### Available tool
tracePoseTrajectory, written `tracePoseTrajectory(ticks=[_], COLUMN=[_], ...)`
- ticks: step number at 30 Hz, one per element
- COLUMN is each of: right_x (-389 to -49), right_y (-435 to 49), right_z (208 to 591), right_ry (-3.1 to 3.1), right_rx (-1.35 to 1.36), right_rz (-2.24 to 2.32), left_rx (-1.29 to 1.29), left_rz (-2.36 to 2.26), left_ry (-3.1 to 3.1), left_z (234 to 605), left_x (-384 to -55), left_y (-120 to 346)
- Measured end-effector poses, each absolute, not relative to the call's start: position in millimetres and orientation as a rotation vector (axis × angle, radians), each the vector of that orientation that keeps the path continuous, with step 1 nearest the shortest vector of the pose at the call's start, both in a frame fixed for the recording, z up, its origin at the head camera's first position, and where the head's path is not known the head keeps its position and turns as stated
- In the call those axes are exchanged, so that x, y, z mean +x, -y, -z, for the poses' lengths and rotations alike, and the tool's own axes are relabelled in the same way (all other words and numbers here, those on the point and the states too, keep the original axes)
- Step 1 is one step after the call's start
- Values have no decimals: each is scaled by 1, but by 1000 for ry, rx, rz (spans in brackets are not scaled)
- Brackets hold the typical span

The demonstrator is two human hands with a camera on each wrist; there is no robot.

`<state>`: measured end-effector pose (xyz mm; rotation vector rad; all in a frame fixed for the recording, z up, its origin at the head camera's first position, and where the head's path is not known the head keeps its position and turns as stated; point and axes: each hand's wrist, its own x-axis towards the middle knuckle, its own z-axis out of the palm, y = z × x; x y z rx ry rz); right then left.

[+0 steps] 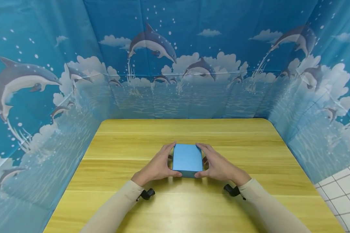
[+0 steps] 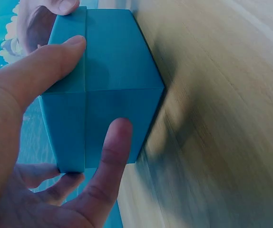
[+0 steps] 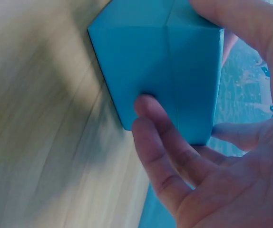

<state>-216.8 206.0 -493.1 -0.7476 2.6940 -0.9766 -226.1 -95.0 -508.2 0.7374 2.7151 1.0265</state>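
Sleeves (image 1: 112, 207) extend toward the blue box (image 1: 188, 157), which rests on the tabletop (image 1: 175, 213). Left hand (image 1: 160, 164) and right hand (image 1: 218, 165) flank the box, about equally near. Fingers of both grip its lid (image 2: 64, 128) front and back. Viewed from above, the box appears nearly square.

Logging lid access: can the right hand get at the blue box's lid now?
Likely yes: the right hand has its thumb on the near side of the lid, little covers its top, and the left hand is on the left side.
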Motion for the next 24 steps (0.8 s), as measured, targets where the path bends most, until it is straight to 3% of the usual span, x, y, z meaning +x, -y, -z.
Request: tracePoseTrajectory(ticks=[24], right_x=[-221], right_y=[-211], right_z=[475], right_ry=[-2667], right_rx=[-721], right_rz=[1094], left_rx=[752], left_rz=[-1092], left_ry=[-2740], left_z=[497], left_x=[-223], left_y=[99])
